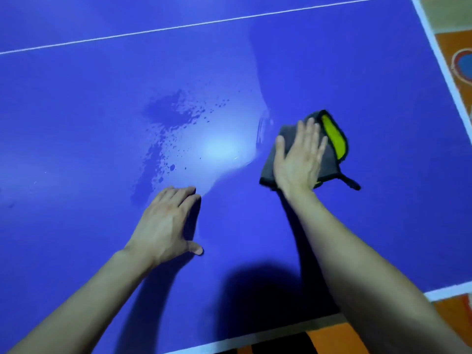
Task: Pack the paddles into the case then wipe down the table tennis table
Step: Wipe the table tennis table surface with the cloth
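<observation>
The blue table tennis table [357,72] fills the view. My right hand [298,159] lies flat with straight fingers on a grey cloth [332,146] that has a yellow-green inner side and a black loop. The cloth sits on the table right of centre. Dark wet spray spots [173,123] and a shiny smear spread over the surface left of the cloth. My left hand [168,221] rests on the table with its fingers together, just below the wet patch. No paddles or case are in view.
A thin white centre line [153,30] crosses the far part of the table. White edge lines mark the right side [434,49] and the near edge [255,341]. Orange patterned floor [457,60] shows beyond the right and near edges.
</observation>
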